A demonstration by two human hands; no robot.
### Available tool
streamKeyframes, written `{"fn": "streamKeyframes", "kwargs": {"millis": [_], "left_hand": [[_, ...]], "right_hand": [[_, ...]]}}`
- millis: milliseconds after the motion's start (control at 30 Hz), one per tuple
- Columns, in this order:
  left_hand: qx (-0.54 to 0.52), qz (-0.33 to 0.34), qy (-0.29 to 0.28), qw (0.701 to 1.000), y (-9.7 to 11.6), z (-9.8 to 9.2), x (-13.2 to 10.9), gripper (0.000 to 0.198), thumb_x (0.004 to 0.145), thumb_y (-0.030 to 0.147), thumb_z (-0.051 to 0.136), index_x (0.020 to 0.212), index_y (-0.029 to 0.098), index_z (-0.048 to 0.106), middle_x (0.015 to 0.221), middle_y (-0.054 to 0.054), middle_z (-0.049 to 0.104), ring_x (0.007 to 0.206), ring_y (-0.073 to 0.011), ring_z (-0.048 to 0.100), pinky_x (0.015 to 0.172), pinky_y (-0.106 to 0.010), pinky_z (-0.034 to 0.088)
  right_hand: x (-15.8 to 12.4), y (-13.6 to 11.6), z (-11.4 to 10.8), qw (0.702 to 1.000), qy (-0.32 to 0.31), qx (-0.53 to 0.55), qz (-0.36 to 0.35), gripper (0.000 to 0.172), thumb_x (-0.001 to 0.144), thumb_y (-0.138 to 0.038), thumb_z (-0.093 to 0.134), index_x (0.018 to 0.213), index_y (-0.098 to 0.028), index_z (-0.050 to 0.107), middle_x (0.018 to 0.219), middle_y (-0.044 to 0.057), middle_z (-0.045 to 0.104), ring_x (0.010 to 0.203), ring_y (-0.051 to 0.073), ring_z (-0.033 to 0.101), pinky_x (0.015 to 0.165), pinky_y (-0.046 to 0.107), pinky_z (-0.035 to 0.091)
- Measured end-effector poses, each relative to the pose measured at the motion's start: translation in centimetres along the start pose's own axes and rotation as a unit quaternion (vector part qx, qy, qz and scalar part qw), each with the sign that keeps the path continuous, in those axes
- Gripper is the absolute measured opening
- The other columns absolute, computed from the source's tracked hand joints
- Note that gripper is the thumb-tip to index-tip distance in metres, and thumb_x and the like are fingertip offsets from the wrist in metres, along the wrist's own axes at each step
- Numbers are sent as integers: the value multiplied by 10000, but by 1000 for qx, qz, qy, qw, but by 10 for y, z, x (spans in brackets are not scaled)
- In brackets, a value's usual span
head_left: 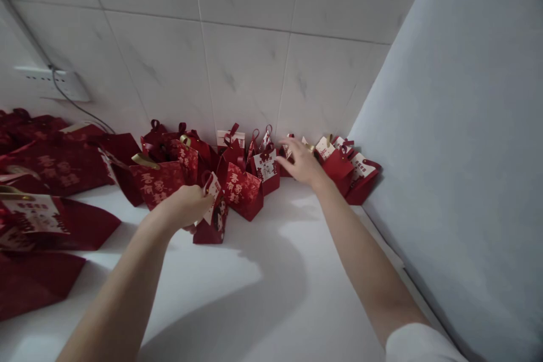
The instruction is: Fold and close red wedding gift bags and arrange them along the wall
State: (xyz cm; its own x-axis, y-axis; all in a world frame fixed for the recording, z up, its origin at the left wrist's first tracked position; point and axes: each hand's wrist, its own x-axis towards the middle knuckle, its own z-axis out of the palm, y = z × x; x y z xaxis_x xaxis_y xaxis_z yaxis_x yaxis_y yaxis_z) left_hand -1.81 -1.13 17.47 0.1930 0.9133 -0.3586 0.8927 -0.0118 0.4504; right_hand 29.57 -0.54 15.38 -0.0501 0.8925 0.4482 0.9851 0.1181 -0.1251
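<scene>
My left hand [189, 207] is closed on a small red gift box [210, 231] with a white printed panel and a ribbon loop, at the front of the row. Part of that box is hidden behind my fingers. Farther right, my right hand [300, 162] reaches over the row with its fingers apart and nothing in them. Just left of it stands a gift box with a white illustrated panel [267, 167]. Between the two hands, a red gift box with pale characters [244, 189] sits at an angle. A red gift box [339, 171] stands right of my right wrist.
Larger red gift boxes [80, 223] fill the left side of the white tabletop [250, 305]. A tiled wall [246, 73] runs along the back, with a socket strip [55, 83] and a grey cable [76, 104]. A pale wall [462, 141] bounds the right side.
</scene>
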Motion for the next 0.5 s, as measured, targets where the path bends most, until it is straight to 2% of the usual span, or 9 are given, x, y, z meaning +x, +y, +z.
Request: {"fn": "streamKeyframes", "kwargs": {"millis": [67,100,200,267,367,500], "left_hand": [[-3,-5,-11,1000,4,3,-1,298,787,382,471,646,135,561,705,-212,685,529,-291,691,479,-345,546],[-11,-1,-18,1000,5,4,-1,302,796,382,461,664,130,563,704,-213,684,548,-295,700,492,-342,556],[-52,-10,-31,998,7,5,2,306,816,390,452,763,112,570,742,-209,688,582,-293,716,518,-328,580],[-82,-6,-29,996,7,6,4,342,836,415,447,874,97,568,854,-215,699,598,-280,723,532,-322,592],[-84,37,-62,994,11,5,2,438,870,475,430,1027,93,574,1026,-207,693,631,-259,732,572,-324,606],[-80,59,-124,987,17,6,-6,557,878,558,444,1170,103,581,1252,-220,623,733,-259,743,605,-319,610]], "right_hand": [[18,-16,10,997,-36,20,-61,563,951,-412,535,1469,-259,379,1521,81,434,1424,220,361,1173,422,259],[25,-21,13,995,-56,25,-76,569,925,-401,582,1446,-241,420,1492,97,469,1401,240,397,1170,448,258],[35,-24,14,990,-114,29,-81,383,857,-381,675,1196,-207,637,1242,107,654,1172,269,600,1044,430,407],[30,-21,7,988,-140,28,-60,267,853,-404,675,1047,-222,688,1075,82,711,1023,251,664,906,359,485],[12,-11,-5,988,-153,7,23,195,848,-371,669,971,-222,701,1011,97,729,978,266,680,814,336,508],[-8,13,-11,971,-127,-42,198,202,846,-258,639,1005,-153,703,1018,202,712,980,336,683,795,417,524]]}}
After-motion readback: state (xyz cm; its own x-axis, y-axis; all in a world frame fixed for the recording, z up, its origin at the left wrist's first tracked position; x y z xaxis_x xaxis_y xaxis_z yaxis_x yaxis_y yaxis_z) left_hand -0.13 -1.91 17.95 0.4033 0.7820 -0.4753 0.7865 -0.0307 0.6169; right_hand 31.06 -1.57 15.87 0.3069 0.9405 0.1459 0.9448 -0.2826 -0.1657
